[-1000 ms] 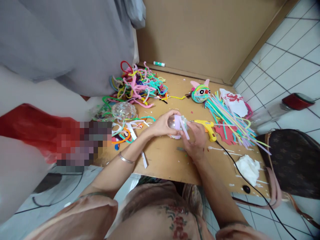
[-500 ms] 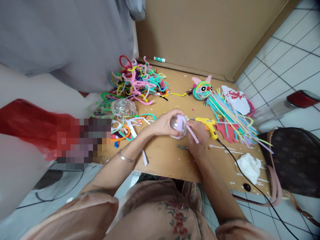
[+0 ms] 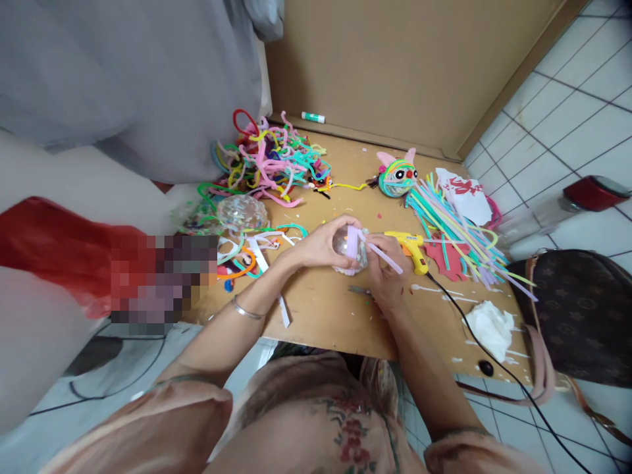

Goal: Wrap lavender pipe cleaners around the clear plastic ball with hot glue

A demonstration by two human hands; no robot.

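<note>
My left hand [image 3: 323, 243] is wrapped round a clear plastic ball [image 3: 342, 242] above the middle of the table. Around the ball runs a lilac pipe cleaner [image 3: 390, 258], whose free end sticks out to the right. The fingers of my right hand [image 3: 388, 266] pinch this strip close to the ball's right side. Just beyond my right hand lies a yellow glue gun [image 3: 417, 253], its nozzle partly hidden. Scissors [image 3: 359, 290] rest on the table beneath my hands.
Tangled pipe cleaners [image 3: 271, 158] cover the back left, by another clear ball [image 3: 241, 212]. A decorated ball [image 3: 397, 176] and straight pipe cleaners [image 3: 457, 230] lie right. A black cord [image 3: 457, 306] runs past white tissue [image 3: 490, 329] near a brown bag [image 3: 582, 316].
The free end of the lilac pipe cleaner has swung a little up and to the right. My right hand has shifted slightly; my left hand still holds the ball.
</note>
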